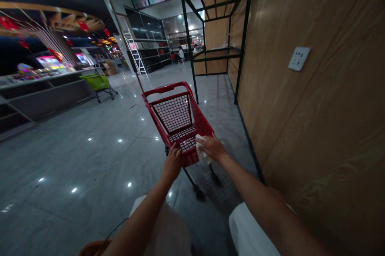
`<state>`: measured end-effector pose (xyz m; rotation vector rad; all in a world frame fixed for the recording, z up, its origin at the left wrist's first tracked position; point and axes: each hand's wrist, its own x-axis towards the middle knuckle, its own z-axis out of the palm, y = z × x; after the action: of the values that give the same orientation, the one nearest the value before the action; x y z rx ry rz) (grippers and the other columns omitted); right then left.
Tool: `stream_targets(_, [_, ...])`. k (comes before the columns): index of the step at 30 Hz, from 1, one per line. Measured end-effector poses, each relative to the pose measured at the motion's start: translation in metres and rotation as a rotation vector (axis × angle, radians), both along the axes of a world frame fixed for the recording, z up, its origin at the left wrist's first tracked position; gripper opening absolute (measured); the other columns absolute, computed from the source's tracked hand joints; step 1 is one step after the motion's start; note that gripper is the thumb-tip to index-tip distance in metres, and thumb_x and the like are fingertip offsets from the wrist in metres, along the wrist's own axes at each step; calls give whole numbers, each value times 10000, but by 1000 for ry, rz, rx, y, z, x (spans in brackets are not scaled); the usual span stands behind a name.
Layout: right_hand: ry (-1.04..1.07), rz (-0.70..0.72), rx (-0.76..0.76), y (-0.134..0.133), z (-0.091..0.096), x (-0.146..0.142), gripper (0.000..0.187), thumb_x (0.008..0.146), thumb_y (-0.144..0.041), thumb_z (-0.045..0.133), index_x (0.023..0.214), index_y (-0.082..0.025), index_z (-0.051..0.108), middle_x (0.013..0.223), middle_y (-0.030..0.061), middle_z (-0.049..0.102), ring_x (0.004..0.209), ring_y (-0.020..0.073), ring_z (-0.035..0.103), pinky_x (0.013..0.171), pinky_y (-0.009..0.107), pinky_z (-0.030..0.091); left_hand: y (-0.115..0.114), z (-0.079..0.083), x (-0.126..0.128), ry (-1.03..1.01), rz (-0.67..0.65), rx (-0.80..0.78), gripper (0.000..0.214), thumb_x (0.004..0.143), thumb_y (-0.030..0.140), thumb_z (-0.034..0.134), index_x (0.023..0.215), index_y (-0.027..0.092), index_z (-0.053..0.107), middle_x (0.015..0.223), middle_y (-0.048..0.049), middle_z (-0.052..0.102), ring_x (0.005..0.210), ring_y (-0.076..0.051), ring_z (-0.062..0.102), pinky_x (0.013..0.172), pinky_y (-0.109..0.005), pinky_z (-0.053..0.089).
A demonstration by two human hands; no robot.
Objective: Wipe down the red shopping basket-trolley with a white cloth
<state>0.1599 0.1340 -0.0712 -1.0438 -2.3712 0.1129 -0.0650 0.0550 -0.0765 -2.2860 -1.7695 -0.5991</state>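
Note:
A red plastic shopping cart [174,113] stands in front of me on the tiled floor, its handle at the far end and its near rim close to my hands. My left hand [173,163] grips the near left corner of the rim, fingers bent over the edge. At the near right corner, my right hand [213,147] presses a white cloth [201,147] against the rim. Part of the cloth hangs down outside the basket. The palm side of both hands is hidden.
A wooden wall [300,127] with a white socket plate [299,58] runs close along my right. Beyond the cart stands a black metal frame [192,53]. To the left are a green cart [96,82] and a long counter [60,97]. People [181,54] are far back near shelves.

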Motion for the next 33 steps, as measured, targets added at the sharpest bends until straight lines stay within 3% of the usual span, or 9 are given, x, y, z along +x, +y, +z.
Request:
stream_targets(8, [8, 218, 128, -37, -6, -59, 456, 907, -170, 518, 1350, -276, 505, 1271, 117, 568, 1137, 234, 526, 1029, 434, 397, 3, -8, 6, -26, -28, 41, 372, 785, 68, 472, 1138, 169, 529, 1099, -116, 599, 1391, -278, 308, 1112, -510, 393])
stream_targets(11, [-19, 183, 101, -25, -1, -41, 456, 883, -126, 521, 1317, -264, 541, 1272, 114, 572, 1155, 233, 524, 1037, 437, 391, -1, -4, 9, -59, -32, 32, 325, 800, 87, 464, 1108, 174, 523, 1115, -116, 582, 1409, -272, 272, 1090, -492, 422])
stream_targets(15, [57, -27, 29, 3, 0, 3, 436, 848, -63, 497, 1251, -190, 604, 1403, 143, 471, 1272, 246, 439, 1068, 426, 372, -1, -2, 15, -89, -19, 25, 258, 805, 93, 459, 1037, 186, 524, 1107, -114, 568, 1418, -281, 250, 1086, -510, 417])
stream_targets(18, [70, -107, 4, 3, -2, 8, 448, 841, -38, 476, 1254, -160, 601, 1378, 159, 500, 1276, 243, 440, 1078, 435, 364, -1, -4, 20, -104, -15, 36, 301, 782, 74, 464, 1061, 173, 519, 1115, -124, 564, 1424, -288, 232, 1097, -515, 405])
stream_targets(23, [35, 161, 85, -36, -8, -38, 491, 865, -77, 511, 1333, -223, 528, 1354, 128, 531, 1259, 223, 466, 1075, 419, 368, -4, -6, 24, -103, -4, 49, 421, 740, 47, 476, 1137, 182, 499, 1158, -117, 559, 1420, -281, 247, 1115, -520, 386])
stream_targets(25, [43, 212, 89, -42, -9, -43, 482, 885, -108, 506, 1349, -243, 508, 1365, 117, 523, 1264, 218, 463, 1072, 421, 373, -6, -5, 24, -92, -15, 42, 409, 755, 68, 484, 1146, 186, 493, 1153, -116, 562, 1415, -280, 257, 1112, -515, 392])
stream_targets(27, [43, 163, 54, -34, -8, -31, 474, 891, -104, 490, 1342, -245, 514, 1370, 111, 522, 1266, 217, 466, 1069, 421, 383, -8, -4, 24, -85, -19, 34, 369, 776, 76, 471, 1129, 180, 496, 1154, -120, 559, 1424, -278, 235, 1106, -501, 403])
stream_targets(31, [91, -115, -33, -4, -7, 11, 497, 856, -44, 465, 1324, -193, 538, 1404, 128, 487, 1329, 251, 396, 1083, 446, 380, -10, -5, 25, -91, -6, 33, 339, 787, 69, 454, 1102, 186, 502, 1165, -117, 551, 1429, -285, 222, 1097, -510, 409])
stream_targets(33, [112, -170, -21, -4, -10, 14, 509, 838, -21, 457, 1316, -171, 546, 1408, 131, 481, 1348, 258, 366, 1099, 460, 360, -11, -7, 26, -101, -2, 49, 363, 776, 67, 461, 1116, 188, 497, 1188, -117, 540, 1428, -292, 220, 1099, -525, 401])
